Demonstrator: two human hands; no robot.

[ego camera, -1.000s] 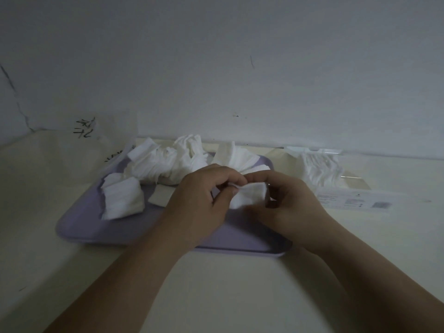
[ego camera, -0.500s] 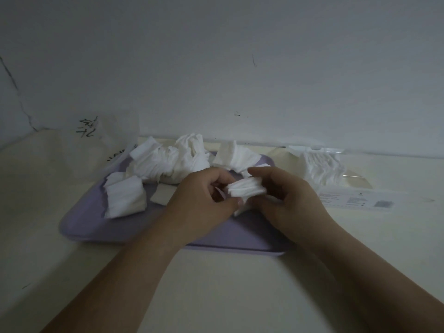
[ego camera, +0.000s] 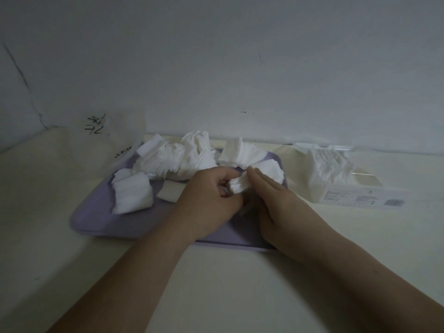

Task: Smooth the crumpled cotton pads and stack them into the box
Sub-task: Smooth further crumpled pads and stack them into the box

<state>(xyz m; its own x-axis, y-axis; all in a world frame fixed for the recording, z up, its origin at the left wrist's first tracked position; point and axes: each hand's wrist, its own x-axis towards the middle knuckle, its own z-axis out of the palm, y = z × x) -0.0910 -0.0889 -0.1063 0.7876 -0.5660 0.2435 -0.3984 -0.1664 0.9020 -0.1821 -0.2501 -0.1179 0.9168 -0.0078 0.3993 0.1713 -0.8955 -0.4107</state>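
A small bunch of white cotton pads (ego camera: pixel 239 185) is held over the lilac tray (ego camera: pixel 134 224). My left hand (ego camera: pixel 211 195) grips the bunch from the left with curled fingers. My right hand (ego camera: pixel 276 200) presses against its right side with fingers held nearly straight. More crumpled pads lie heaped at the tray's back (ego camera: pixel 177 159), and a separate stack (ego camera: pixel 132 195) sits at the tray's left. The clear box (ego camera: pixel 336 179) with pads inside stands to the right of the tray.
A single flat pad (ego camera: pixel 169 193) lies on the tray just left of my left hand. A clear plastic bag with black writing (ego camera: pixel 115 131) leans at the back left. The wall runs close behind the tray. A cream table surface spreads in front.
The pad bunch has been squeezed narrower between my hands. My right hand's fingers have straightened alongside it. Both hands stay over the tray's middle.
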